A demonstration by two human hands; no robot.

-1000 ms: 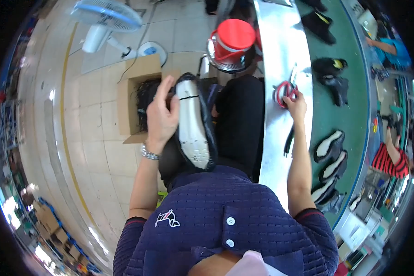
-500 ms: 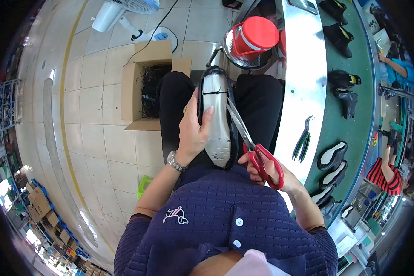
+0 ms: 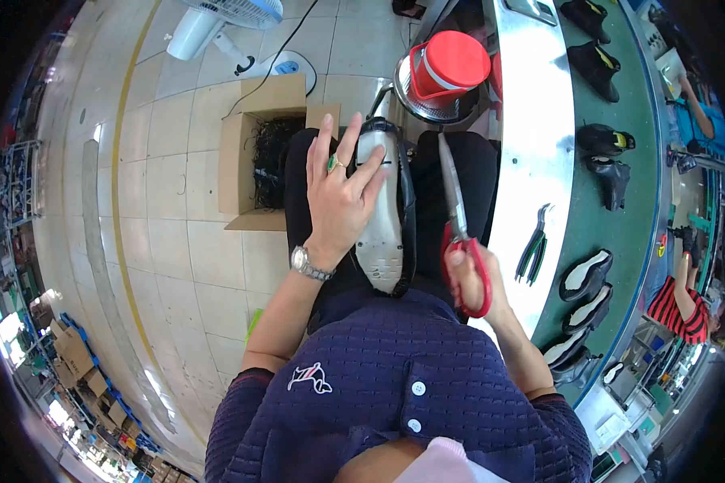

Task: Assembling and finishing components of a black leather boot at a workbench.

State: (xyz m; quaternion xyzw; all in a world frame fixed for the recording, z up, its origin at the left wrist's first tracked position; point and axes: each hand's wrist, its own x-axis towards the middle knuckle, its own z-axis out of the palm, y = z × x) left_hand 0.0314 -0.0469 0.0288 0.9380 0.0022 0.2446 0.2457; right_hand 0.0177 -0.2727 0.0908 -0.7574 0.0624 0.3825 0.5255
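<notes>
From the head view, I'm seeing a workroom with a pale tiled floor (image 3: 169,249), a fan (image 3: 213,24) standing toward its far side and an open cardboard box (image 3: 232,173) sitting left of the lap, dark strands bunching inside. A metal bench (image 3: 532,145) is running along the right, and a green worktop (image 3: 632,213) is stretching beyond its right edge.

The black shoe (image 3: 381,233) is lying bottom up on the person's lap, toe pointing toward the knees. Its pale underside is showing with no outsole on it, so I'm judging it part-made. A dark line is crossing the underside toward the toe, partly disappearing behind the left hand (image 3: 338,197). That hand is spreading its fingers over the shoe's left edge without gripping; I can't tell how firmly it is touching. The right hand (image 3: 491,290) is wrapping around the handles of the red-handled scissors (image 3: 457,213), whose blades are lying together and standing off the shoe, so no cut is being made. Whether any trimming is done or remaining, I can't tell. On the worktop, three shoes (image 3: 586,274) toward the near end are showing pale undersides too.

For moving, a narrow gap is separating the shoe's right edge from the blades, which are pointing toward the metal stool (image 3: 407,101) carrying a red jug (image 3: 455,60). The bench's left edge is passing just beside the right hand, with green-handled pliers (image 3: 537,240) resting nearer its right edge. On the other side, the box's right edge is sitting close by the left thigh.
</notes>
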